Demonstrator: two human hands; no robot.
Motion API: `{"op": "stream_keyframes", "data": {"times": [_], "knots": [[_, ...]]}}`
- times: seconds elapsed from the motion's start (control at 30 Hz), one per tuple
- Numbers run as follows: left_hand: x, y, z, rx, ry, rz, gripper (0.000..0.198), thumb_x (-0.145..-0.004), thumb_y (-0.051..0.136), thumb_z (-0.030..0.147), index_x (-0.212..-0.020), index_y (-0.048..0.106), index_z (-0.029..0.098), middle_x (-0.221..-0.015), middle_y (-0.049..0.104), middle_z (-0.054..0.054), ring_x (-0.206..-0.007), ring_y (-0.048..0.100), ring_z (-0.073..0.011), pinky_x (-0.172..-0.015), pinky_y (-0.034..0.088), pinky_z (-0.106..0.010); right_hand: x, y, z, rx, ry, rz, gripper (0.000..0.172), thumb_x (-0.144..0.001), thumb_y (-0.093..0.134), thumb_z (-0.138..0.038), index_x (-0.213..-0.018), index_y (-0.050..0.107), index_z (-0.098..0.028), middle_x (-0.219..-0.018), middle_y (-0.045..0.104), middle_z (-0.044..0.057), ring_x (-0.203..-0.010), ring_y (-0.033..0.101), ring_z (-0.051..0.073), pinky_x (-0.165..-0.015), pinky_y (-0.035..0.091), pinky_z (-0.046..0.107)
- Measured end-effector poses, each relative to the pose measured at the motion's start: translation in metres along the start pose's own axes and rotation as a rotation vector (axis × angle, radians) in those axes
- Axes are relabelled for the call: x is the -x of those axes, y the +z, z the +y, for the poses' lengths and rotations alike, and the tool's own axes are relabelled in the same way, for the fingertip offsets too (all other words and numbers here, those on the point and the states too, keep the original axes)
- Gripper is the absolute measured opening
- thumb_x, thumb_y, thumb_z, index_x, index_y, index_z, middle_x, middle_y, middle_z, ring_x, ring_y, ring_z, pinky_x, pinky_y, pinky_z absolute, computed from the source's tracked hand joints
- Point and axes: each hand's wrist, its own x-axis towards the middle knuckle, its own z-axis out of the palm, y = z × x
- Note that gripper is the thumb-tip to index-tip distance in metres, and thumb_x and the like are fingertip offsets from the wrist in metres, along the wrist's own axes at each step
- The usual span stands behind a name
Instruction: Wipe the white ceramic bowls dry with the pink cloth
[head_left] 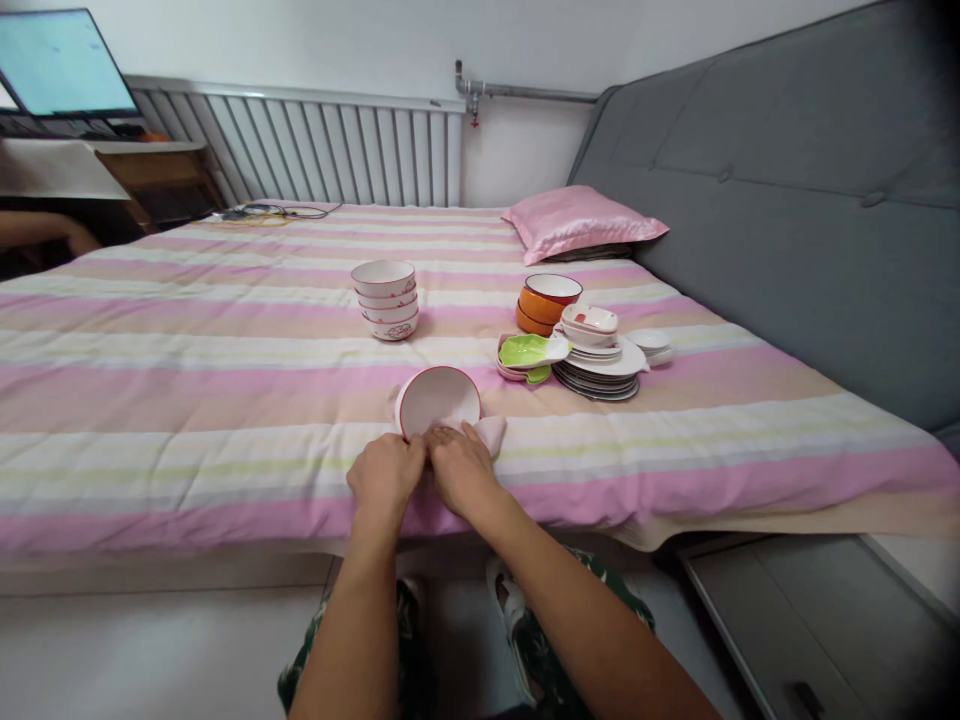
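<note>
A white bowl with a red rim (437, 398) is tilted on its side at the near edge of the striped bed (225, 400), its opening facing me. My left hand (386, 475) grips its near rim with curled fingers. My right hand (461, 468) presses a pale pink cloth (491, 430) against the bowl's lower right side. Both hands touch each other just below the bowl.
A stack of white patterned bowls (385, 298) stands further back. To the right are orange bowls (546, 300), a pile of plates (600, 365) with a small dish on top, and green and pink leaf dishes (525, 355). Pink pillow (581, 220), grey headboard (787, 200), radiator (315, 150).
</note>
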Motion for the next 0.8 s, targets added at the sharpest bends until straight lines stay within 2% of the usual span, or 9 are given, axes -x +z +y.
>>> {"op": "stream_keyframes", "data": {"times": [0.17, 0.43, 0.5, 0.6, 0.8], "knots": [[0.0025, -0.0045, 0.0035, 0.005, -0.037, 0.069, 0.048, -0.081, 0.035, 0.036, -0.093, 0.073, 0.01, -0.097, 0.069, -0.024, -0.096, 0.064, -0.0376, -0.075, 0.045, -0.041, 0.0016, -0.0004, -0.0003, 0.001, 0.027, -0.004, 0.037, -0.09, 0.036, -0.014, -0.123, 0.053, -0.01, -0.128, 0.058, 0.016, -0.122, 0.051, 0.02, -0.111, 0.019, 0.039], [0.0027, -0.0023, 0.0067, 0.028, -0.039, 0.305, 0.045, -0.081, 0.036, 0.04, -0.091, 0.074, 0.017, -0.086, 0.07, -0.02, -0.087, 0.065, -0.0362, -0.07, 0.044, -0.041, 0.0015, 0.0, 0.0017, -0.043, 0.051, 0.002, 0.037, -0.091, 0.035, -0.015, -0.122, 0.054, -0.008, -0.129, 0.057, 0.017, -0.122, 0.05, 0.022, -0.112, 0.015, 0.043], [0.0027, -0.0023, 0.0064, 0.039, -0.044, 0.327, 0.045, -0.081, 0.037, 0.042, -0.092, 0.074, 0.018, -0.085, 0.07, -0.019, -0.086, 0.065, -0.0362, -0.069, 0.044, -0.041, 0.0012, -0.0004, 0.0018, -0.051, 0.055, -0.006, 0.037, -0.092, 0.035, -0.016, -0.121, 0.055, -0.008, -0.128, 0.058, 0.016, -0.121, 0.051, 0.022, -0.112, 0.015, 0.043], [0.0015, -0.0032, 0.0041, 0.037, -0.065, 0.266, 0.046, -0.08, 0.038, 0.044, -0.09, 0.074, 0.017, -0.087, 0.07, -0.019, -0.087, 0.065, -0.0372, -0.07, 0.045, -0.041, 0.0011, -0.0011, 0.0013, -0.04, 0.049, -0.015, 0.036, -0.091, 0.035, -0.016, -0.12, 0.056, -0.009, -0.128, 0.058, 0.016, -0.122, 0.05, 0.022, -0.112, 0.015, 0.043], [-0.0029, 0.0005, -0.0013, 0.003, -0.013, 0.022, 0.05, -0.077, 0.04, 0.044, -0.093, 0.073, 0.011, -0.097, 0.069, -0.023, -0.095, 0.064, -0.0394, -0.073, 0.046, -0.041, 0.0008, -0.0018, -0.0002, -0.019, 0.04, -0.014, 0.037, -0.09, 0.035, -0.013, -0.119, 0.057, -0.007, -0.127, 0.059, 0.017, -0.122, 0.05, 0.023, -0.112, 0.015, 0.042]]}}
